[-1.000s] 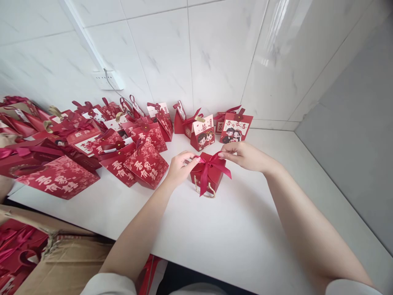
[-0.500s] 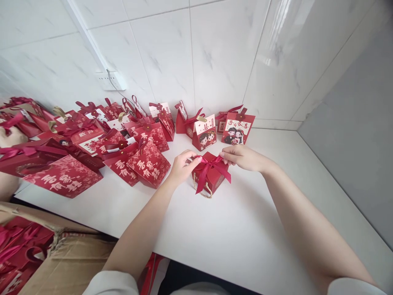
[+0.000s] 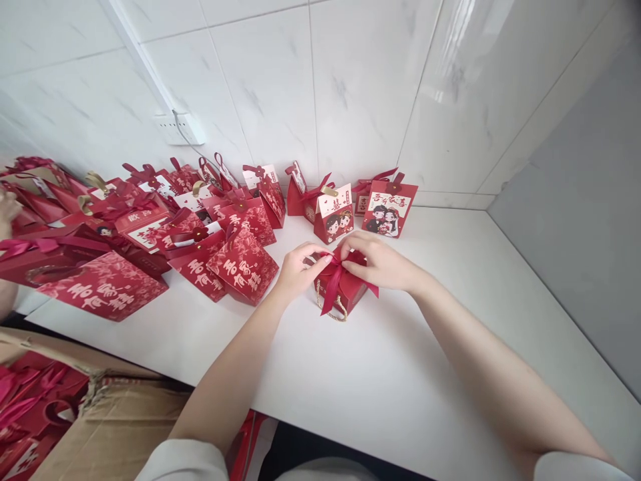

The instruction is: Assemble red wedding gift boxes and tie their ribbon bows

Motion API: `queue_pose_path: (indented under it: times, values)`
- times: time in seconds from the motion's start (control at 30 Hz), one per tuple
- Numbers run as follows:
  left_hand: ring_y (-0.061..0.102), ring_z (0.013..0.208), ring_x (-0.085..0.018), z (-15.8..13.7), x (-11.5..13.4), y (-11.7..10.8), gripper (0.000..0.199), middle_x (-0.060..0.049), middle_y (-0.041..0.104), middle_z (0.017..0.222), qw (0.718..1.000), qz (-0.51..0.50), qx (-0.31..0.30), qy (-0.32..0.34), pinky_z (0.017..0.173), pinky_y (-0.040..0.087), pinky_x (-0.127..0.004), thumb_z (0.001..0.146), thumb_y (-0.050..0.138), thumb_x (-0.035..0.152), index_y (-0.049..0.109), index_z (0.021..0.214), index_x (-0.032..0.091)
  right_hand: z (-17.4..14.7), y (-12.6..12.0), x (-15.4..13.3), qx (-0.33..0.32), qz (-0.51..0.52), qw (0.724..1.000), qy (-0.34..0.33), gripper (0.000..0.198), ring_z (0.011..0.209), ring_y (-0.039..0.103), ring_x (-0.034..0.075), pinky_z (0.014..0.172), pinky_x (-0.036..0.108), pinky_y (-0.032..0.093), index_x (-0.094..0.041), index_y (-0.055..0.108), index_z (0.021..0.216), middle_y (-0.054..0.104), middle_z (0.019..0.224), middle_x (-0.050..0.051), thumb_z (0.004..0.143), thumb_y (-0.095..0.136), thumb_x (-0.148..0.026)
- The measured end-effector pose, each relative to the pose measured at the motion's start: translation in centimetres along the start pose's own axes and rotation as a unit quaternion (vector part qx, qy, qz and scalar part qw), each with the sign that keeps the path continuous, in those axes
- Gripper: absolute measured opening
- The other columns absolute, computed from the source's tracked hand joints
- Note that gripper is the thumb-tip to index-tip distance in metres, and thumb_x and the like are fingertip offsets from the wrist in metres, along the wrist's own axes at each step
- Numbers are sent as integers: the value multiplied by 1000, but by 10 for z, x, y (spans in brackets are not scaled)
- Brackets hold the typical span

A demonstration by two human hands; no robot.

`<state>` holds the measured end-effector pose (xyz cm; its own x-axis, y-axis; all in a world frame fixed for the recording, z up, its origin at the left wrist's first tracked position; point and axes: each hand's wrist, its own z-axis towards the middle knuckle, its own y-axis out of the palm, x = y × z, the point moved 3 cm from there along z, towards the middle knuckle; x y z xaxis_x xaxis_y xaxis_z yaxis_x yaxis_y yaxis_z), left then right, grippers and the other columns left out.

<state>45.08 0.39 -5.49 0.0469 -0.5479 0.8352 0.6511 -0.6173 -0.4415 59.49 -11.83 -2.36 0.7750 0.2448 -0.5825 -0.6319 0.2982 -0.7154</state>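
Note:
A small red gift box (image 3: 354,292) with a gold cord handle (image 3: 331,310) sits on the white table before me. Dark red ribbon (image 3: 331,288) is tied in a bow on its top. My left hand (image 3: 303,269) pinches the bow's left loop between thumb and fingertips. At the bow's centre, the thumb and forefinger of my right hand (image 3: 373,260) close on the ribbon near the knot. The right loop is partly hidden behind that hand.
Several red gift boxes (image 3: 245,264) crowd the table's left side. More, including a couple-print box (image 3: 388,210), stand along the tiled wall (image 3: 360,87). A cardboard carton (image 3: 115,421) of red boxes is at lower left. Another person's hand (image 3: 7,210) shows at the left edge.
My right hand has moved left from the bow's right loop to its centre. My left hand keeps its pinch. The other person's hand has shifted left and up.

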Motion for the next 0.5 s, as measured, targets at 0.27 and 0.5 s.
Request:
queue_pose_path:
  times: [0.27,0.5]
  values:
    - [58,83,-15,-1,3,-1,19,-2,63,87,1000,14,4,11,72,45,-25,86,59,36,64,80,18,3,15,9,15,11,1000,8,7,97,56,23,85,37,46,-21,52,78,60,101,7,79,55,-15]
    - [50,71,-12,-3,-4,7,25,2,53,75,999,-38,4,-11,66,41,-23,90,53,39,54,77,18,2,16,11,0,54,998,-25,13,100,55,23,86,37,46,-22,47,76,60,100,6,79,54,-12]
